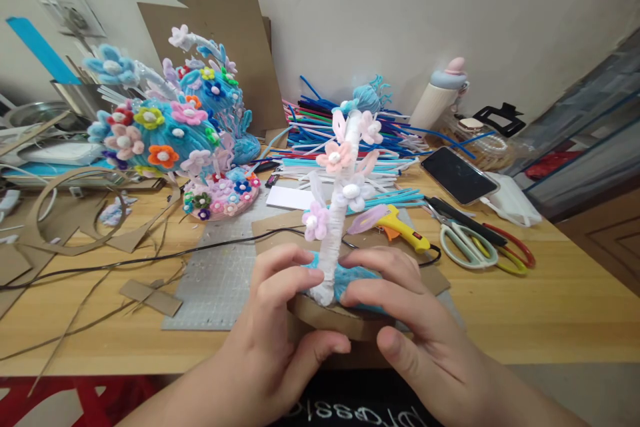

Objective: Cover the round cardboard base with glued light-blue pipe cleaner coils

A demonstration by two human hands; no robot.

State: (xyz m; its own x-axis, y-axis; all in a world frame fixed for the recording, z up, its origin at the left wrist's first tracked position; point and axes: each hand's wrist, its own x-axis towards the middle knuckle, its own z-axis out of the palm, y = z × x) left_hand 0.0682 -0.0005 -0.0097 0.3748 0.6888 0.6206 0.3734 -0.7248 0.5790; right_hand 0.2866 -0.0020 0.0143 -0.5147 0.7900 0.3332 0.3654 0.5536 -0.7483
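Observation:
Between my hands is a round cardboard base (360, 325) with a white-wrapped stem (332, 240) rising from it. Pink, lilac and white pipe-cleaner flowers (334, 157) and leaves sit along the stem. Blue fuzzy material (363, 280) covers part of the base behind the stem. My left hand (280, 307) grips the base's left side, its fingers near the foot of the stem and its thumb at the front edge. From the right, my right hand (415, 313) curls its fingers over the blue material, the thumb low in front of the base.
A flower-covered blue craft piece (175, 133) stands at the left. Bundled pipe cleaners (320, 127) lie at the back. On the right are a yellow glue gun (405, 227), scissors (465, 243), a phone (459, 175) and a bottle (440, 93). A black cord (165, 253) crosses the cutting mat (210, 293).

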